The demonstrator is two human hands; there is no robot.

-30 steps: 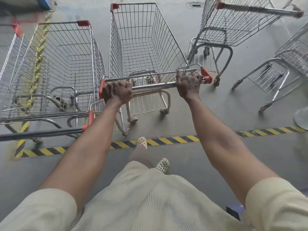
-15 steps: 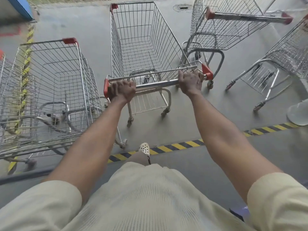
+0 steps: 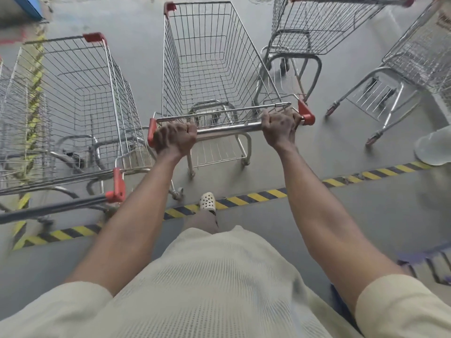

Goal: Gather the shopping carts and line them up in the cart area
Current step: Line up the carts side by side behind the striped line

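While both arms reach forward, the left hand (image 3: 174,137) and right hand (image 3: 278,126) are each clenched around the handle bar (image 3: 229,128) of the centre cart (image 3: 210,59), mid-frame beyond the striped floor line (image 3: 251,197). A second cart (image 3: 73,98) stands close at left; two more carts (image 3: 317,28) occupy the upper right.

A cart (image 3: 212,69) stands straight ahead, beyond the floor line (image 3: 256,194). The left hand (image 3: 174,137) and right hand (image 3: 278,128) grip its handle (image 3: 229,129) near either end. A second cart (image 3: 80,106) sits just beside it on the left. A third cart (image 3: 317,25) and a fourth cart (image 3: 419,52) stand to its right. One shoe (image 3: 207,200) rests on the line.
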